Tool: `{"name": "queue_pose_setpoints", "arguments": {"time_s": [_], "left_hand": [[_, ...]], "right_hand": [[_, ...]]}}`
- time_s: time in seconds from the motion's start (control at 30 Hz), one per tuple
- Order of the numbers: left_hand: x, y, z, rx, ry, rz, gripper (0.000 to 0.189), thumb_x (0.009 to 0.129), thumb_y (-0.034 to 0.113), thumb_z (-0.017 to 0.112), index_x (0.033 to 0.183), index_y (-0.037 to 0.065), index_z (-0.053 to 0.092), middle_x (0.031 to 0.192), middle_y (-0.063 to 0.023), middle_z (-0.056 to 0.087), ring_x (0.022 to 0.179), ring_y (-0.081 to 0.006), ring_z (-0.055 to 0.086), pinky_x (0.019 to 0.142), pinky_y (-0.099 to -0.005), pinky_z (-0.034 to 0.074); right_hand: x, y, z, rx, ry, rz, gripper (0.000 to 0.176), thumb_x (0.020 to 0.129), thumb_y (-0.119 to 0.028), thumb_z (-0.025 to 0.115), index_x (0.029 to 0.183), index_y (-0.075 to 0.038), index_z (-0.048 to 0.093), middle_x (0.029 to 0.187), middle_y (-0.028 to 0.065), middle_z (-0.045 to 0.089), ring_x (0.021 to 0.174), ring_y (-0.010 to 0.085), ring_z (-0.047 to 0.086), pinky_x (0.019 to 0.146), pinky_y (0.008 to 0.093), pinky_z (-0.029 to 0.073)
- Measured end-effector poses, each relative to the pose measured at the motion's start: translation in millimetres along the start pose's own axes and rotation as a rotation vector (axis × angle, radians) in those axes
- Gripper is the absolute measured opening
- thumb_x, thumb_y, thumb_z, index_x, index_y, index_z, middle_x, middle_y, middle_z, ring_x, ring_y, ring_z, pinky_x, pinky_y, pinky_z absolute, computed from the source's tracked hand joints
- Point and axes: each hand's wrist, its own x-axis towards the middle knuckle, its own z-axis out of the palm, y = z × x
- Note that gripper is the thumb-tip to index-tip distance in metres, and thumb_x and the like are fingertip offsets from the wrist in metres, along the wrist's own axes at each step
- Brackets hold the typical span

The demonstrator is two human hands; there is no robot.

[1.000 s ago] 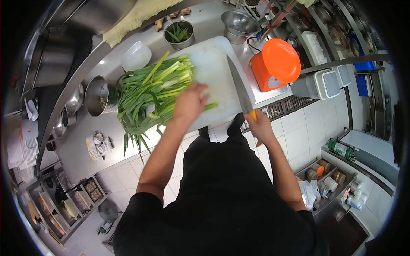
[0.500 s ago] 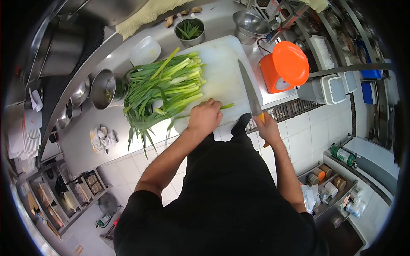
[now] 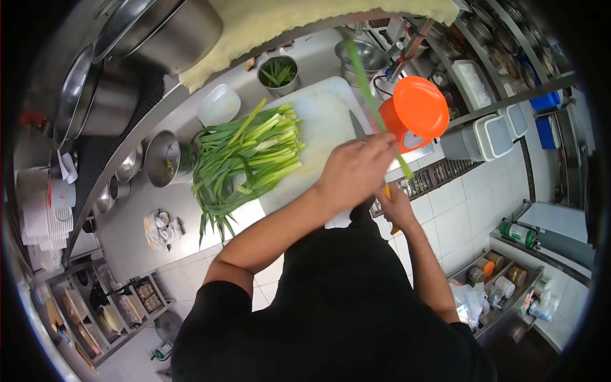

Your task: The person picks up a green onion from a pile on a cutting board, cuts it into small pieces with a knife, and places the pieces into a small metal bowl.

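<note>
My left hand (image 3: 358,169) is closed on a single green onion stalk (image 3: 364,79), held up in the air and slightly blurred. The stalk slants past the hand, with one end near the knife handle. My right hand (image 3: 397,209) grips the yellow-orange handle of a kitchen knife (image 3: 356,124). Its blade lies along the right side of the white cutting board (image 3: 324,114), partly hidden by my left hand. A large bunch of green onions (image 3: 254,149) covers the board's left side, leaves hanging over the counter's front edge.
An orange lidded bin (image 3: 420,105) stands right of the board. Behind are a metal pot of green leaves (image 3: 278,75), stacked steel bowls (image 3: 361,60) and a white dish (image 3: 219,105). A steel pot (image 3: 163,159) and crumpled cloth (image 3: 163,229) sit left.
My left hand has lifted a green onion stalk off the board and carried it right, across the knife. My right hand stays low with the knife. The view has shifted slightly.
</note>
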Motion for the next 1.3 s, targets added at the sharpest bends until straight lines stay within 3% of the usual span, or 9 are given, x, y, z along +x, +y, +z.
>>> {"name": "queue_pose_setpoints", "arguments": {"time_s": [0.13, 0.2, 0.43, 0.63, 0.8, 1.07, 1.3], "left_hand": [[-69.9, -77.3, 84.0, 0.051, -0.145, -0.188, 0.024, 0.091, 0.008, 0.068, 0.114, 0.004, 0.075, 0.122, -0.0096, 0.074, 0.103, -0.0276, 0.075, 0.088, -0.0395, 0.063], [-100.9, -97.8, 103.2, 0.077, -0.197, -0.241, 0.024, 0.093, 0.008, 0.066, 0.114, 0.003, 0.075, 0.121, -0.0110, 0.074, 0.109, -0.0294, 0.073, 0.095, -0.0409, 0.060], [-115.3, -91.7, 103.4, 0.206, -0.224, -0.235, 0.024, 0.087, 0.015, 0.077, 0.111, 0.010, 0.081, 0.122, -0.0078, 0.074, 0.118, -0.0291, 0.066, 0.103, -0.0449, 0.049], [-104.8, -96.7, 96.7, 0.145, -0.275, -0.335, 0.025, 0.081, 0.020, 0.085, 0.106, 0.016, 0.084, 0.114, -0.0051, 0.074, 0.114, -0.0285, 0.065, 0.105, -0.0457, 0.047], [-91.5, -106.1, 92.1, 0.100, -0.381, -0.392, 0.025, 0.080, 0.022, 0.087, 0.104, 0.016, 0.084, 0.110, -0.0068, 0.074, 0.112, -0.0308, 0.066, 0.109, -0.0460, 0.046], [-85.0, -105.8, 96.0, 0.131, -0.381, -0.376, 0.023, 0.080, 0.022, 0.087, 0.101, 0.013, 0.083, 0.102, -0.0073, 0.071, 0.112, -0.0309, 0.066, 0.109, -0.0463, 0.048], [-89.5, -108.5, 94.8, 0.048, -0.394, -0.436, 0.026, 0.082, 0.021, 0.085, 0.106, 0.013, 0.081, 0.110, -0.0068, 0.070, 0.115, -0.0312, 0.065, 0.103, -0.0430, 0.053]], "right_hand": [[-14.9, -15.0, -7.0, 0.056, -0.036, 0.081, 0.043, 0.103, -0.039, 0.071, 0.099, 0.001, 0.057, 0.074, 0.0184, 0.067, 0.060, 0.0305, 0.068, 0.060, 0.0461, 0.052], [-19.9, -16.3, -9.7, 0.030, -0.029, 0.088, 0.043, 0.102, -0.040, 0.071, 0.100, 0.001, 0.057, 0.076, 0.0213, 0.068, 0.064, 0.0364, 0.069, 0.062, 0.0479, 0.053], [-29.2, -2.7, -7.8, -0.197, 0.077, -0.084, 0.041, 0.102, -0.038, 0.071, 0.103, 0.000, 0.057, 0.084, 0.0301, 0.070, 0.080, 0.0537, 0.068, 0.070, 0.0571, 0.053], [-22.1, -28.6, -5.7, -0.329, 0.141, -0.116, 0.036, 0.104, -0.034, 0.067, 0.105, 0.000, 0.056, 0.080, 0.0286, 0.070, 0.079, 0.0513, 0.070, 0.069, 0.0592, 0.053], [-12.1, -58.0, -8.5, -0.429, 0.138, -0.223, 0.033, 0.103, -0.029, 0.067, 0.109, 0.002, 0.057, 0.080, 0.0265, 0.072, 0.078, 0.0473, 0.071, 0.069, 0.0561, 0.056], [-32.3, -80.4, -19.4, -0.622, 0.020, -0.078, 0.031, 0.106, -0.030, 0.062, 0.113, 0.000, 0.054, 0.084, 0.0240, 0.074, 0.080, 0.0438, 0.075, 0.071, 0.0535, 0.060], [-13.6, -52.6, 6.0, -0.552, 0.010, -0.038, 0.032, 0.108, -0.030, 0.059, 0.115, 0.000, 0.050, 0.086, 0.0247, 0.075, 0.082, 0.0455, 0.074, 0.072, 0.0559, 0.059]]}}
